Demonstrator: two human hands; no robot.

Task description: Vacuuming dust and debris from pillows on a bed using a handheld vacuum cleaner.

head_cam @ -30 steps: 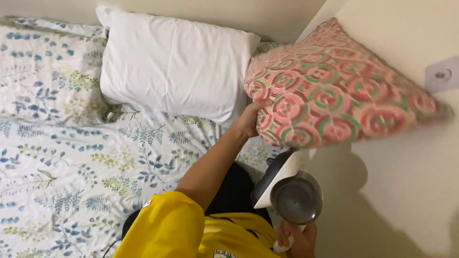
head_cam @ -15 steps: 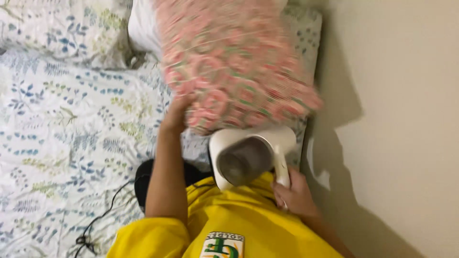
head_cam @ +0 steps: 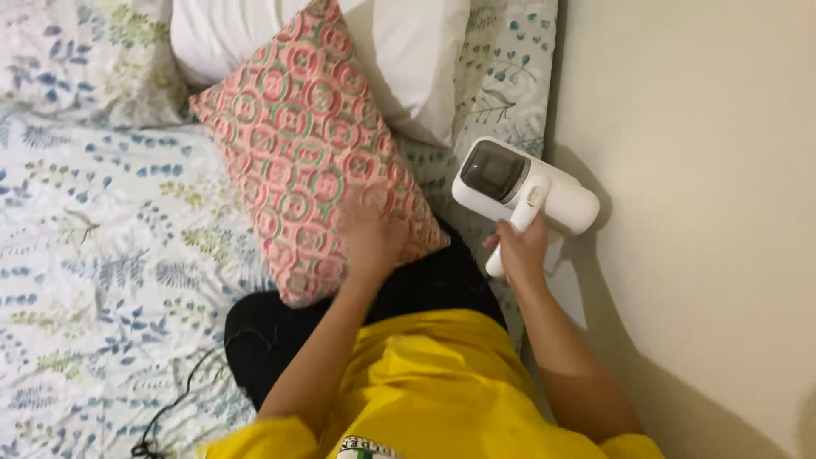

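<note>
Bed corner, patterned cushion and handheld appliance in my two hands

Item one: pink cushion with ring pattern (head_cam: 306, 144), lying tilted on the floral bedsheet (head_cam: 102, 255), its upper corner overlapping the white pillow (head_cam: 399, 51); my left hand (head_cam: 367, 236) presses flat on the cushion's lower right part, fingers spread, not closed around it. Item two: white handheld appliance with dark window (head_cam: 518, 183), right of the cushion, near the wall (head_cam: 705, 212); my right hand (head_cam: 517, 251) is closed around its handle. Item three: black cord (head_cam: 174, 395) on the sheet, below the cushion
</note>
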